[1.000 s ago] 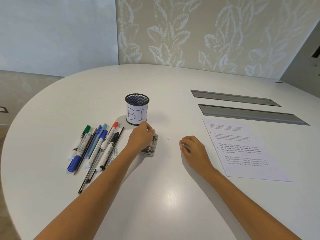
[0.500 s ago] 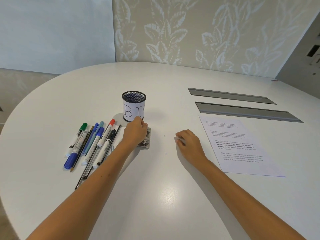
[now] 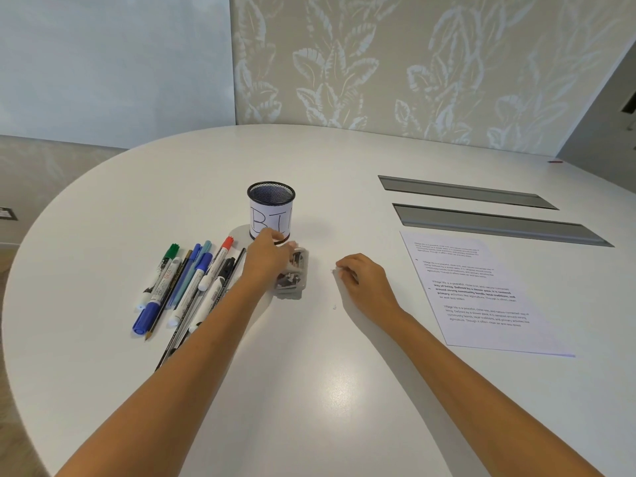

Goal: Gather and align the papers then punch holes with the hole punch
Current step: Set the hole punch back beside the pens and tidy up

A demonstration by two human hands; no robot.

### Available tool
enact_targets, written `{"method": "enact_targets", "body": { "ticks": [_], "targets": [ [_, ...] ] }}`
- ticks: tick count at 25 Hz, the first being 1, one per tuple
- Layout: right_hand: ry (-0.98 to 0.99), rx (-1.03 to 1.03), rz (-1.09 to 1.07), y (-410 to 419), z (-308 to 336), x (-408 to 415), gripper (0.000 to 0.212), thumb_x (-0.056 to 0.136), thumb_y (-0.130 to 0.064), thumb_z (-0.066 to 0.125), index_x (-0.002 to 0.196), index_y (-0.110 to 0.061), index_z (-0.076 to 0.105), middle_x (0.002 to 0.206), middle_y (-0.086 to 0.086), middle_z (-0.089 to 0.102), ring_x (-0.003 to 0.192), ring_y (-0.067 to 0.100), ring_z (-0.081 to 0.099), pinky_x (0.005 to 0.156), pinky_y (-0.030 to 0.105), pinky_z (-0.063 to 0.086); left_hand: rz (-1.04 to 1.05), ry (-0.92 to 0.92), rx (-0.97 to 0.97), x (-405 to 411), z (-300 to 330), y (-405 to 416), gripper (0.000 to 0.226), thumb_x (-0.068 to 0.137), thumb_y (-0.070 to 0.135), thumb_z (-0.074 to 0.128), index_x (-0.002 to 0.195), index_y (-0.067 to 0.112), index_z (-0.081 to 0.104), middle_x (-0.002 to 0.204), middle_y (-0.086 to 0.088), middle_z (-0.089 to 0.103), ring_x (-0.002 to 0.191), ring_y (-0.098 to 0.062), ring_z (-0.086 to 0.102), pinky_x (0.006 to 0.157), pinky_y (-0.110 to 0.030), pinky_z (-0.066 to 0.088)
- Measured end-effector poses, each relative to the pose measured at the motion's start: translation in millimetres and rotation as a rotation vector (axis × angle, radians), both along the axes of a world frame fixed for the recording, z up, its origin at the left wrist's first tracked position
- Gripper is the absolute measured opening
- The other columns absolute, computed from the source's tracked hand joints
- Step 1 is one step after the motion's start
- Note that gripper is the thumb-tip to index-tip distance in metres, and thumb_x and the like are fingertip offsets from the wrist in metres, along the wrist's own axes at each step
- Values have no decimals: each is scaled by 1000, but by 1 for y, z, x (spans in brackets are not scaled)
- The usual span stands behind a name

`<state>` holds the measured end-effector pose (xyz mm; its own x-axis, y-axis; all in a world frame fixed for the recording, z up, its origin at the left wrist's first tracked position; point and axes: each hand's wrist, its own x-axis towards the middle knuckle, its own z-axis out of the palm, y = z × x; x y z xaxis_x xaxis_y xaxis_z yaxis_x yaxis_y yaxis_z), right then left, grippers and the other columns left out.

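A small metal hole punch (image 3: pixel 292 273) sits on the white table just in front of the mesh cup, blurred by motion. My left hand (image 3: pixel 266 256) is closed over its left side and top. A stack of printed papers (image 3: pixel 478 290) lies flat to the right. My right hand (image 3: pixel 361 282) rests on the table between punch and papers, fingers curled, pinching a tiny white paper scrap (image 3: pixel 333 270) at its fingertips. Another scrap (image 3: pixel 334 307) lies loose on the table nearby.
A black mesh cup (image 3: pixel 271 210) labelled "BIN" stands behind the punch. Several pens and markers (image 3: pixel 187 284) lie in a row to the left. Two grey cable slots (image 3: pixel 495 223) are set into the table behind the papers.
My left hand has stayed on the hole punch, which now looks lifted or tilted and blurred. My right hand has slid slightly toward the scraps and pinched one.
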<state>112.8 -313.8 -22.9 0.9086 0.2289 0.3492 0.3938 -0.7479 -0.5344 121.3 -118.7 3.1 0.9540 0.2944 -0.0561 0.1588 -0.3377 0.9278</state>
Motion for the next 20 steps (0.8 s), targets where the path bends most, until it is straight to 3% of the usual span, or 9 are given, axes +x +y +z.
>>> {"method": "enact_targets", "body": {
  "ticks": [2,4,7,10,13,16,20],
  "targets": [
    [8,71,-33,-2,-1,1,23,91,-2,52,106,-1,69,111,11,67,100,20,62,82,5,38,-27,84,-512,-1,7,2,10,93,18,58,92,9,62,86,-9,62,62,-17,66,58,-27,59],
    [23,142,-62,-4,-2,2,21,91,-3,54,105,-1,69,109,10,68,95,17,61,76,-2,35,-10,226,-998,-6,14,1,23,94,11,54,73,11,61,57,-4,61,38,-10,57,42,-18,50],
    [31,176,-81,-6,-4,2,19,91,-6,56,104,-2,69,109,9,68,90,10,56,74,-5,34,33,291,-1322,-11,15,-1,30,91,6,45,65,12,57,49,1,59,43,-14,58,42,-18,50],
    [28,158,-78,-7,-4,3,20,91,-5,55,106,-2,69,110,9,68,91,9,55,74,-7,33,-46,266,-1371,-17,16,-7,26,90,11,41,72,12,60,66,-3,60,65,-18,54,46,-19,50],
    [23,140,-81,-7,-5,5,20,92,-3,54,106,-1,68,111,10,68,95,15,59,73,-7,33,-105,252,-1382,-17,16,-10,33,90,13,41,69,8,66,60,-7,65,67,-19,56,48,-19,52],
    [27,135,-76,-7,-5,5,20,92,-5,55,107,-1,68,110,10,68,98,18,61,74,-2,35,-129,224,-1353,-15,15,-10,43,91,11,42,59,8,69,58,-4,63,60,-17,56,47,-18,50],
    [25,129,-65,-7,-5,6,19,92,-7,56,105,-3,69,109,8,68,93,13,58,74,-1,36,-122,264,-1159,-14,21,-10,36,92,16,52,60,9,67,46,-1,61,37,-13,58,42,-15,49]
  ]
}}
